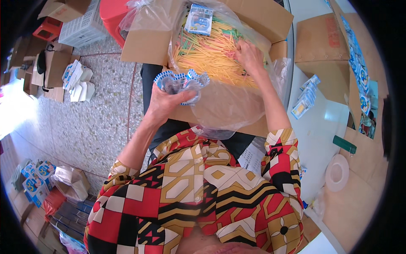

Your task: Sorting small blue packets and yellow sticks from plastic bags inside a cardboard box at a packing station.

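Note:
My left hand (165,100) is closed around several crumpled blue-and-white plastic packets (195,79), its thumb pressed across them. They are held above the near left edge of an open cardboard box (146,45). Inside the box, a clear plastic liner bag (228,106) holds a heap of thin sticks (207,57), mostly yellow, with some green and pink. At the heap's right side, my right hand (249,56) curls its fingers down around some sticks; its fingertips are partly hidden. A flat blue-and-white packet (198,19) lies on the sticks at the far side.
Right of the box is a pale tabletop (311,131) with more blue-and-white packets (306,96), a brown carton (323,40), a green cylinder (344,144) and a white ring (337,172). Left, on the speckled floor (101,112), stand a white crate (83,26), a red stool (112,17) and white pieces (78,81).

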Tool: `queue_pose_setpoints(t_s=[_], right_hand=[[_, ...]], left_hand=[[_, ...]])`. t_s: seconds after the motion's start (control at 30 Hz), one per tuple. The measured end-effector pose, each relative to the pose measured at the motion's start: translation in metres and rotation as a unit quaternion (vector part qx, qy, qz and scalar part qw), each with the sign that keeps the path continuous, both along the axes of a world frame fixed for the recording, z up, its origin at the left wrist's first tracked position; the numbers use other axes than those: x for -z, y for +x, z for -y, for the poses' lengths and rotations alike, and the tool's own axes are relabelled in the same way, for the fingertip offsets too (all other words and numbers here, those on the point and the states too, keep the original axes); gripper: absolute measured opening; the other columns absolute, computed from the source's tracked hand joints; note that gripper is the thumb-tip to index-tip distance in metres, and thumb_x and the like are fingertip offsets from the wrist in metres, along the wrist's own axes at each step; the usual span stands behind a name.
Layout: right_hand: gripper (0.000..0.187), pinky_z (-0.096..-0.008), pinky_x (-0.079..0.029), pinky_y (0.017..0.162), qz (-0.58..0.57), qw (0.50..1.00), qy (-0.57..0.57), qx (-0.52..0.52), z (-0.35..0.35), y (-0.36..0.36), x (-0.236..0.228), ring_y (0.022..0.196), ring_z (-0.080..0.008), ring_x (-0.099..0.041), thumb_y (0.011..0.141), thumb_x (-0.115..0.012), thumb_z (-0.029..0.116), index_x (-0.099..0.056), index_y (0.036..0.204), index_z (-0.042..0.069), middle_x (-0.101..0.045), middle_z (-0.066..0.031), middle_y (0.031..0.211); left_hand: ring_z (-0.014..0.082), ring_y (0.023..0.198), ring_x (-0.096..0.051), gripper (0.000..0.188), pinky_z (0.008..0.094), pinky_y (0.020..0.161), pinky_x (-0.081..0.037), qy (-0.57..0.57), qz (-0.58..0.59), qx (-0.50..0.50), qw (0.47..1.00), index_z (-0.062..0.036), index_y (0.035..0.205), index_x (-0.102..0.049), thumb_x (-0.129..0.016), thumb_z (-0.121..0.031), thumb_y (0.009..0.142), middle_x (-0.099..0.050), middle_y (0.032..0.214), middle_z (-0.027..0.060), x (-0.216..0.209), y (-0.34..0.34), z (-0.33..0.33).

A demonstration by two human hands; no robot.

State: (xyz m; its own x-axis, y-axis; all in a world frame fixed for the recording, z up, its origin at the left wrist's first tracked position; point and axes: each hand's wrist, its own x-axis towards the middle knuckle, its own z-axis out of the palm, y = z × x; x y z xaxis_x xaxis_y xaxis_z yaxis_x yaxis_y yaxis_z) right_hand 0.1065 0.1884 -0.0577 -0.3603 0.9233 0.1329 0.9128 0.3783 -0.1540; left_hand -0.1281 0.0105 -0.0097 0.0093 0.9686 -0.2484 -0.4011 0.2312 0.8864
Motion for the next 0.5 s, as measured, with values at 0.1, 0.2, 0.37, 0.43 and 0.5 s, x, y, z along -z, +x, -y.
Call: queue_pose_setpoints(t_s=[0.1, 0.2, 0.37, 0.43, 0.5], right_hand=[[0.008, -0.0431, -0.047, 0.066, -0.018, 0.999, 0.021, -0.018, 0.001, -0.003, -0.003, 0.079, -0.0313, -0.059, 0.076, -0.056, 0.014, -0.055, 0.078, 0.006, -0.059, -0.0111, 0.085], [0.007, -0.0425, -0.047, 0.065, -0.001, 1.0, 0.015, -0.027, 0.001, -0.009, -0.01, 0.079, -0.0309, -0.059, 0.076, -0.056, 0.012, -0.056, 0.08, 0.007, -0.059, -0.0106, 0.085], [0.011, -0.0408, -0.047, 0.066, -0.039, 0.996, 0.022, -0.08, 0.0, -0.019, -0.007, 0.078, -0.0298, -0.059, 0.075, -0.057, 0.013, -0.057, 0.084, 0.008, -0.059, -0.0098, 0.083], [0.013, -0.0398, -0.047, 0.067, -0.057, 0.994, 0.012, -0.094, 0.001, -0.022, -0.011, 0.079, -0.0289, -0.059, 0.075, -0.058, 0.014, -0.057, 0.086, 0.008, -0.06, -0.0094, 0.083], [0.016, -0.0377, -0.047, 0.068, -0.111, 0.991, -0.024, -0.064, 0.001, -0.024, -0.013, 0.08, -0.0276, -0.06, 0.076, -0.059, 0.018, -0.057, 0.086, 0.006, -0.061, -0.0091, 0.083]], left_hand=[[0.0103, 0.08, -0.06, 0.029, 0.0262, 0.075, -0.048, -0.003, 0.001, 0.009, 1.0, -0.0026, 0.094, -0.061, -0.074, -0.004, 0.068, -0.064, 0.088, 0.0026, 0.002, 0.001, 0.0], [0.0109, 0.081, -0.059, 0.031, 0.0268, 0.076, -0.047, -0.003, 0.001, 0.015, 1.0, -0.0032, 0.096, -0.062, -0.074, -0.007, 0.068, -0.064, 0.089, 0.0025, 0.006, 0.001, 0.001], [0.0111, 0.08, -0.06, 0.03, 0.0265, 0.074, -0.048, 0.004, 0.002, 0.013, 1.0, -0.0036, 0.095, -0.062, -0.074, -0.007, 0.068, -0.064, 0.089, 0.0023, 0.008, 0.0, 0.002], [0.0112, 0.08, -0.06, 0.029, 0.0269, 0.074, -0.048, -0.003, -0.009, 0.014, 1.0, -0.0034, 0.095, -0.062, -0.074, -0.006, 0.068, -0.064, 0.088, 0.0023, 0.009, -0.001, 0.003], [0.0112, 0.08, -0.06, 0.029, 0.027, 0.074, -0.048, -0.005, -0.007, 0.014, 1.0, -0.0035, 0.094, -0.062, -0.074, -0.006, 0.068, -0.064, 0.088, 0.0023, 0.01, -0.001, 0.004]])
